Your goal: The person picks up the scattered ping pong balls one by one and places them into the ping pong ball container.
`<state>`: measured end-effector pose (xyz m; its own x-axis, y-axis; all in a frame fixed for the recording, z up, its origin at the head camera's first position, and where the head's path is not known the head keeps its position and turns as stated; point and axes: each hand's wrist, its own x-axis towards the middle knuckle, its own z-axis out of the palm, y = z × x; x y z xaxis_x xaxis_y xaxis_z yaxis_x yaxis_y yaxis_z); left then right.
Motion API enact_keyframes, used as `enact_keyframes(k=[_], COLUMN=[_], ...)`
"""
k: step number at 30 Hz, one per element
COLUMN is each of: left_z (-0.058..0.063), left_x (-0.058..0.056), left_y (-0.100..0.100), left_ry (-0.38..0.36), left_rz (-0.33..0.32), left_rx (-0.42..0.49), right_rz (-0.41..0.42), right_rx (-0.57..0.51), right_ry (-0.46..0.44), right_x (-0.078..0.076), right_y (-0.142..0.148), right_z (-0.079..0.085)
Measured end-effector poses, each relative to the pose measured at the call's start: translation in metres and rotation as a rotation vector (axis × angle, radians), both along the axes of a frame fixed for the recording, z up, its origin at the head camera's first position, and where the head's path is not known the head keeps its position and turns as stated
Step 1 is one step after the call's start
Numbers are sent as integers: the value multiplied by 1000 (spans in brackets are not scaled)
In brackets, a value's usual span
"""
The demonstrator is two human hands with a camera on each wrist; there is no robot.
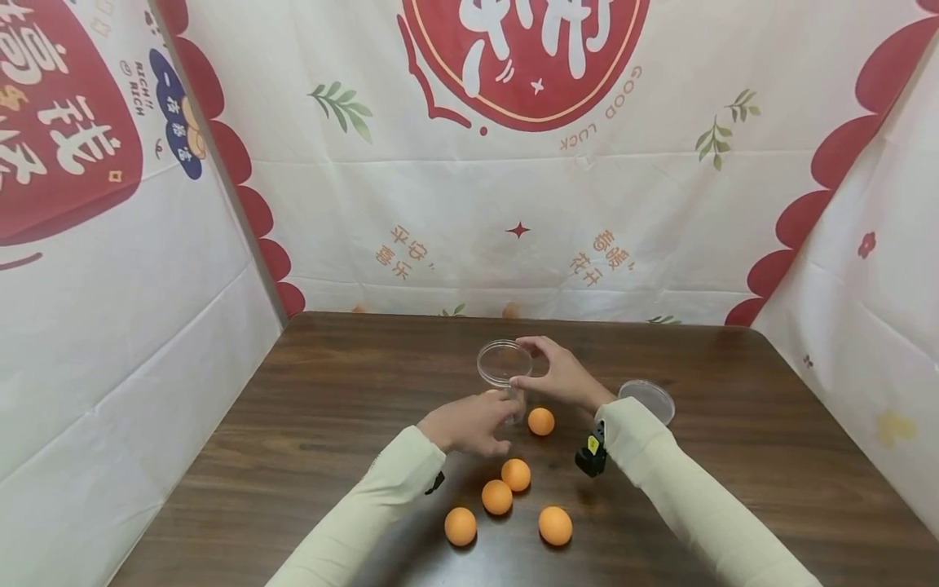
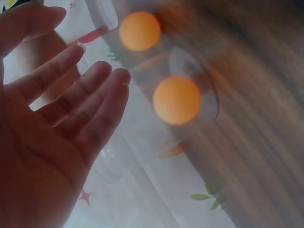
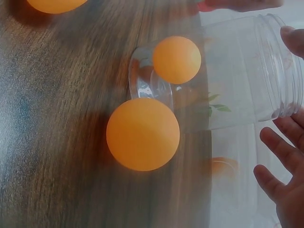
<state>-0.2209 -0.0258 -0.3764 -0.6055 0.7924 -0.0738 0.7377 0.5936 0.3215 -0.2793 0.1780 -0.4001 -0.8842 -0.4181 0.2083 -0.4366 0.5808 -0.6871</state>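
A clear, wide-mouthed plastic jar stands upright on the table, uncapped. My right hand grips it at the rim, with thumb and fingers spread around the neck in the right wrist view. Left of the jar, my left hand hovers with relaxed fingers and nothing in the palm, as the left wrist view shows. One orange ball overlaps the jar's lower part; I cannot tell whether it is inside. Another orange ball lies just right of the jar's base.
Several more orange balls, including a nearer ball, lie on the dark wooden table between my forearms. A clear round lid rests beyond my right wrist. Printed white cloth hangs behind the table and along both sides.
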Motion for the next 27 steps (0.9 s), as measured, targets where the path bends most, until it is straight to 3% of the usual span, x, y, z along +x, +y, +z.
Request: enact_keyframes(k=[12,19,27], left_z=[-22,-26,-29], left_x=[3,8,13], left_y=[15,21,26], left_ry=[-15,-77,-93], left_rz=[-6,43,71], left_rx=[-136,-180,-219], right_rz=[-3,0,-11], right_rx=[-34,-33,-51], right_ry=[-24,-18,-25], right_x=[0,0,2], right_y=[0,-1,1], right_z=[-1,3,-3])
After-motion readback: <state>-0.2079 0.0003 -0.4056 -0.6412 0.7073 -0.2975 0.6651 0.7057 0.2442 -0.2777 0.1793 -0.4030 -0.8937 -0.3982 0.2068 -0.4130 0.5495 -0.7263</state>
